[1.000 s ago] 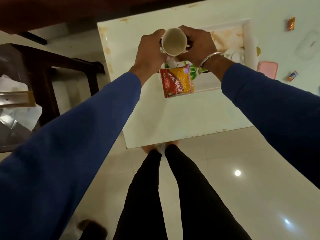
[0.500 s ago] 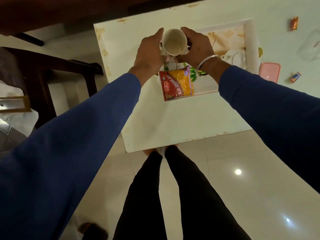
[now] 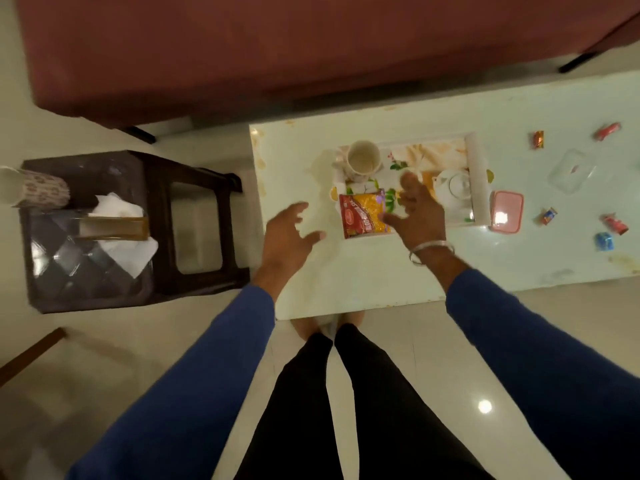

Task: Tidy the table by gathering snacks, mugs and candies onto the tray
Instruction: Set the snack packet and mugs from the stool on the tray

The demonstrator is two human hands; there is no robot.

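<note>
A white mug (image 3: pixel 362 158) stands upright at the far left end of the white floral tray (image 3: pixel 478 168). A red and yellow snack packet (image 3: pixel 363 214) lies on the tray's near left corner, and a white teapot (image 3: pixel 455 188) sits at its right end. My left hand (image 3: pixel 285 233) hovers open over the bare table, left of the packet. My right hand (image 3: pixel 414 209) is open above the tray, just right of the packet. Several wrapped candies lie loose on the table at the right, among them an orange one (image 3: pixel 538 139), a red one (image 3: pixel 607 130) and a blue one (image 3: pixel 605 241).
A pink lidded box (image 3: pixel 506 216) sits beside the tray's right rim, and a clear lid (image 3: pixel 571 169) lies further right. A dark stool (image 3: pixel 104 230) at the left carries a patterned mug (image 3: pixel 34 190) and tissues. A maroon sofa (image 3: pixel 277 46) runs behind the table.
Both hands let go of the white mug, which now stands on the tray, and drew back toward me with fingers spread. My view pulled back and shifted left.
</note>
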